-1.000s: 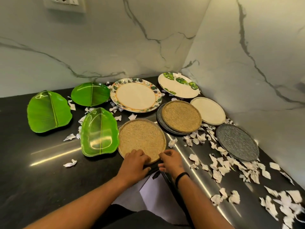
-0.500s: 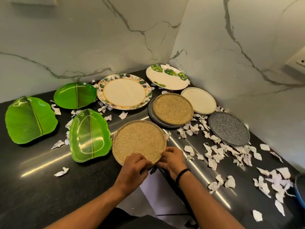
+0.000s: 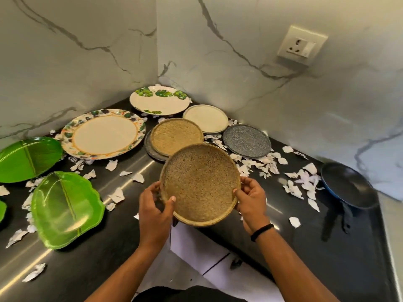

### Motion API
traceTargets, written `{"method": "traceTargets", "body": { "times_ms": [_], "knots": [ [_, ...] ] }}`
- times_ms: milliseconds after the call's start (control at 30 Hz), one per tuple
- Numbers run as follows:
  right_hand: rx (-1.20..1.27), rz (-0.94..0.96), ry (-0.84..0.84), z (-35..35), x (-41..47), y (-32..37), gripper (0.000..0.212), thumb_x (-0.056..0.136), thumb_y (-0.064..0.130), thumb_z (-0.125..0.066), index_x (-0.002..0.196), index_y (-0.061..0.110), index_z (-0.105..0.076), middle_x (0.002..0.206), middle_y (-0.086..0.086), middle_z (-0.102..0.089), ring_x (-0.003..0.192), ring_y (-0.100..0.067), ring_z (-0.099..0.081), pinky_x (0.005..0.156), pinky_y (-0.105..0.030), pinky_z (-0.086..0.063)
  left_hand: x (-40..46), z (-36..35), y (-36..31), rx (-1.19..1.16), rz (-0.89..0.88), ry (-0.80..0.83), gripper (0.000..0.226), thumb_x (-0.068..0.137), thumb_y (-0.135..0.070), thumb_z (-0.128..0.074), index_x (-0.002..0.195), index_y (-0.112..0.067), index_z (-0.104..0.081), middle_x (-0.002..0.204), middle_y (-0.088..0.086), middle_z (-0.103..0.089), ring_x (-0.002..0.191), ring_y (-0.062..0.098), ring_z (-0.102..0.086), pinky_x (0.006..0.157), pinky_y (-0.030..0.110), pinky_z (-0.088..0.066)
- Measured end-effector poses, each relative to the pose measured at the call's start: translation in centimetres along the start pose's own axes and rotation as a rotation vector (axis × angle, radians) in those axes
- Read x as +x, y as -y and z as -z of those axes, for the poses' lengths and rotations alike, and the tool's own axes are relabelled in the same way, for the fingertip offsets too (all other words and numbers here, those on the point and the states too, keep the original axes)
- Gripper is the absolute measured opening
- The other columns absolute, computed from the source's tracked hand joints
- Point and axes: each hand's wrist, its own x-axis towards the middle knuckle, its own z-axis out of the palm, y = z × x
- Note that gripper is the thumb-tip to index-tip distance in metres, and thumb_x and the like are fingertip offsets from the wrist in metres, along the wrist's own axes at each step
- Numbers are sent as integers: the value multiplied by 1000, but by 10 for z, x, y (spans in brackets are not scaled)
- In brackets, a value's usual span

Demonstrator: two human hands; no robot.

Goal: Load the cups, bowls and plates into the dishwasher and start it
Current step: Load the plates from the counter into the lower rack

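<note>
In the head view, the left hand (image 3: 156,211) grips the near-left rim of a speckled tan plate (image 3: 199,184), thumb over its edge; the right hand (image 3: 250,199) grips the right rim; the plate is lifted and tilted above the near edge of the black counter (image 3: 109,253); a matching tan plate (image 3: 176,136) lies farther back on a grey one; paper scraps (image 3: 270,166) litter the right; green leaf plates (image 3: 65,209) lie left.
</note>
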Motion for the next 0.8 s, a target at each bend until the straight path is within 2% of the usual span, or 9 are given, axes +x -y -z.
{"method": "traceTargets", "body": {
  "times_ms": [100, 200, 300, 433, 533, 600, 700, 767, 800],
  "knots": [
    [38, 6, -178, 52, -18, -5, 31, 94, -12, -53, 109, 14, -61, 98, -4, -72, 84, -16, -68, 71, -38, -56, -12, -30, -23, -43, 72, 178, 52, 88, -11, -75, 134, -24, -54, 122, -1, -62, 93, 8, -67, 73, 19, -55],
    [147, -21, -312, 107, -41, -6, 32, 95, -14, -50, 106, 14, -61, 99, -4, -71, 87, -17, -67, 81, -44, -56, -33, -63, -49, -68, 49, 312, 44, 86, -5, -75, 126, -20, -62, 107, -7, -68, 92, -2, -65, 69, 6, -50],
    [245, -56, -410, 156, -63, -8, 34, 92, -17, -48, 105, 12, -61, 96, -7, -70, 88, -21, -65, 86, -47, -54, -46, -91, -73, -119, 126, 428, 28, 83, -2, -78, 109, -13, -73, 93, -4, -74, 86, -1, -68, 79, 18, -56],
    [373, -73, -494, 217, -96, -13, 33, 93, -16, -46, 108, 9, -60, 97, -8, -70, 87, -21, -66, 83, -46, -55, -73, -129, -98, -340, 305, 582, 20, 88, 10, -66, 100, -5, -73, 87, 7, -75, 80, 16, -72, 68, 18, -59],
    [431, -98, -558, 258, -126, -21, 31, 94, -14, -46, 109, 10, -59, 96, -5, -70, 85, -20, -67, 76, -44, -55, -102, -160, -110, -409, 417, 653, 16, 90, 13, -61, 97, 0, -68, 92, 17, -70, 81, 23, -68, 66, 19, -60],
    [452, -89, -609, 285, -147, -29, 32, 92, -16, -47, 108, 9, -60, 97, -6, -70, 90, -24, -67, 80, -44, -56, -122, -183, -112, -403, 501, 615, 15, 90, 12, -62, 97, 0, -68, 101, 20, -68, 90, 26, -68, 69, 21, -60],
    [493, -72, -708, 329, -181, -40, 36, 88, -21, -45, 101, 7, -62, 95, -10, -71, 92, -28, -66, 87, -50, -55, -157, -216, -113, -197, 439, 527, 42, 87, 10, -66, 126, -5, -64, 122, 15, -63, 112, 26, -60, 93, 31, -54],
    [535, -66, -763, 358, -206, -49, 37, 88, -22, -44, 101, 7, -62, 95, -9, -71, 89, -26, -66, 89, -52, -54, -188, -229, -121, -61, 266, 545, 61, 86, 5, -68, 142, -14, -54, 141, 13, -53, 125, 28, -54, 105, 37, -47],
    [557, -66, -780, 369, -216, -53, 37, 88, -21, -44, 102, 7, -62, 96, -9, -70, 88, -25, -66, 88, -52, -55, -204, -232, -127, 1, 164, 547, 61, 87, 0, -70, 142, -19, -53, 142, 13, -52, 126, 29, -54, 106, 41, -46]
  ]
}}
